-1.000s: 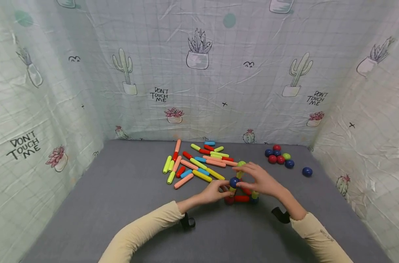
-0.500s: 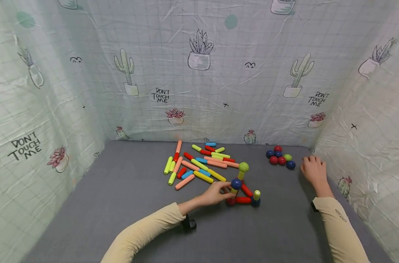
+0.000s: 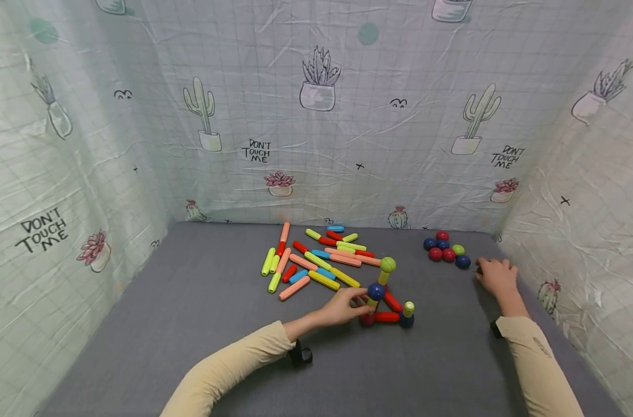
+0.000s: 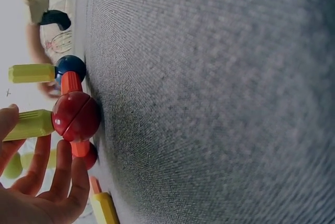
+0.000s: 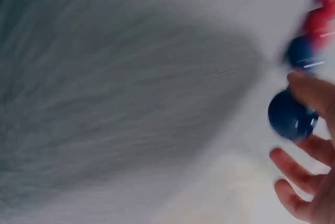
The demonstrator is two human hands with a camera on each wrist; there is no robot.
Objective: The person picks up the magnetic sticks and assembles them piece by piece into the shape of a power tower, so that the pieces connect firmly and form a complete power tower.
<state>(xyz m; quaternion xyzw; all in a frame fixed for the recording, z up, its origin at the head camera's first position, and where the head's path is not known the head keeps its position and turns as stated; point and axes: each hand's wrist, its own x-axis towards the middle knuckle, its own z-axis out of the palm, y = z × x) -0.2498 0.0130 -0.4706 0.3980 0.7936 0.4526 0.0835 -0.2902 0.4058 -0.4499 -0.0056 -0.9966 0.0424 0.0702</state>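
Observation:
Thumb and fingers of my left hand [image 3: 339,307] grip an upright yellow-green stick [image 4: 31,124], which rises from a red ball [image 4: 78,116]. On top of that stick sits a blue ball [image 3: 376,291]. These belong to a small frame of balls and red sticks [image 3: 386,317] on the table. The frame's right corner ball [image 3: 406,319] is dark blue and bears another upright stick [image 3: 409,310]; at the back a green ball [image 3: 387,264] tops a third. At the far right, my right hand [image 3: 497,278] pinches a loose blue ball [image 5: 290,114], hidden in the head view.
Loose coloured sticks [image 3: 316,260] lie scattered behind and left of the frame. A cluster of red, blue and green balls [image 3: 443,249] rests just left of my right hand. Printed cloth [image 3: 316,145] walls in the grey table [image 3: 217,301] at back and sides.
My right hand has left the frame, moved to the far right and taken hold of the lone blue ball there. My left hand has stayed on the frame.

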